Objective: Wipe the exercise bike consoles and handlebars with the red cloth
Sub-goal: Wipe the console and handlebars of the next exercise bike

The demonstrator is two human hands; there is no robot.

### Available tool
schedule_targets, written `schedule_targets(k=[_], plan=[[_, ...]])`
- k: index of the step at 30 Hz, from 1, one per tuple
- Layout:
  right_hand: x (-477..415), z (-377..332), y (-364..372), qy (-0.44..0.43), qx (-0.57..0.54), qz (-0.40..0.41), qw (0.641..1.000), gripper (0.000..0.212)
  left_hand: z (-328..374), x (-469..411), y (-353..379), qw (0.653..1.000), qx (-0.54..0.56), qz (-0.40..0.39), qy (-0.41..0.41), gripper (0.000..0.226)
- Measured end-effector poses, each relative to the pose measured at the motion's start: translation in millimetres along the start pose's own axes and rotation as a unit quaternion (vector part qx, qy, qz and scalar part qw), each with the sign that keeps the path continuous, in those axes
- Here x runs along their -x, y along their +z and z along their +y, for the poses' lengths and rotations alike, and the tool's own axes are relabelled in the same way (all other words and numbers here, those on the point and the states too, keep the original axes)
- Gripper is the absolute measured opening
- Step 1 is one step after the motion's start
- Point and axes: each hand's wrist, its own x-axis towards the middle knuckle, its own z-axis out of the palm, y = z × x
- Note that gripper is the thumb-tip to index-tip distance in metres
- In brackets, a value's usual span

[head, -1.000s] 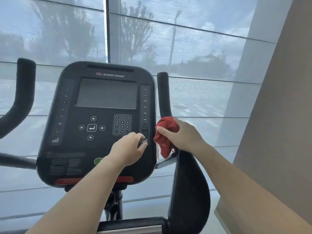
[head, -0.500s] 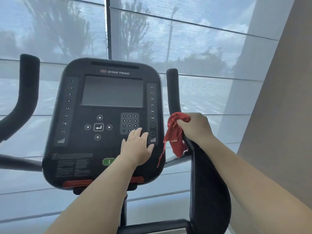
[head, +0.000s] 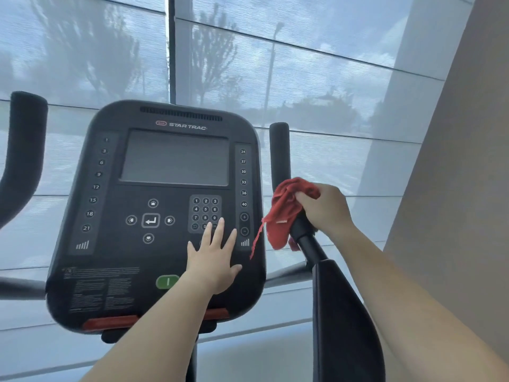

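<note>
Your left hand (head: 213, 260) lies flat in the lower middle of the frame on the rounded black plastic console (head: 115, 244). Its fingers (head: 220, 230) are straight and released, their tips covering the bottom row of the numbered keypad (head: 205, 209), and the green oval button (head: 165, 281) sits just left of your wrist. At centre right, your right hand (head: 327, 210) is clenched round the black padded right handlebar (head: 279, 150), grasping the crumpled red cloth (head: 283, 213) against the bar where it bends. A loose fold and a frayed thread of the cloth hang down on its left side, just beside the console's right edge. The handlebar's tip stands upright above the cloth. The dull grey screen (head: 176, 158) fills the console's upper half. A second curved black left handlebar (head: 24, 139) rises at the left edge of the frame, well apart from both hands. A beige wall (head: 454, 188) runs down the right side.
</note>
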Motion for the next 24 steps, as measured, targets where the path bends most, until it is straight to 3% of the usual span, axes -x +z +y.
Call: schedule_targets(k=[1,4,7,11,16,24], plan=[[-6.6,-3.5,0.7,-0.004,-0.022,0.024,0.999,0.01,-0.1,0.0,-0.5,1.0,0.001,-0.002,0.001,0.074],[-28.6,-17.8,1.5,-0.042,-0.053,0.089,0.994,0.043,-0.8,1.4,-1.8,1.0,0.009,-0.006,0.005,0.072],[-38.8,-24.3,6.6,-0.068,-0.081,0.14,0.985,0.031,-2.6,0.6,-4.2,1.0,0.013,-0.002,0.006,0.07],[-30.3,-9.7,15.3,-0.056,-0.074,0.094,0.991,0.013,-0.9,-1.4,-5.3,1.0,0.022,-0.001,-0.003,0.07],[-21.1,0.1,16.0,-0.079,-0.057,0.04,0.994,0.023,2.3,-1.4,-3.5,1.0,0.017,-0.003,-0.005,0.071],[-9.8,2.9,13.1,-0.084,-0.009,0.0,0.996,0.018,0.9,-0.3,-2.9,1.0,0.014,0.0,-0.004,0.071]])
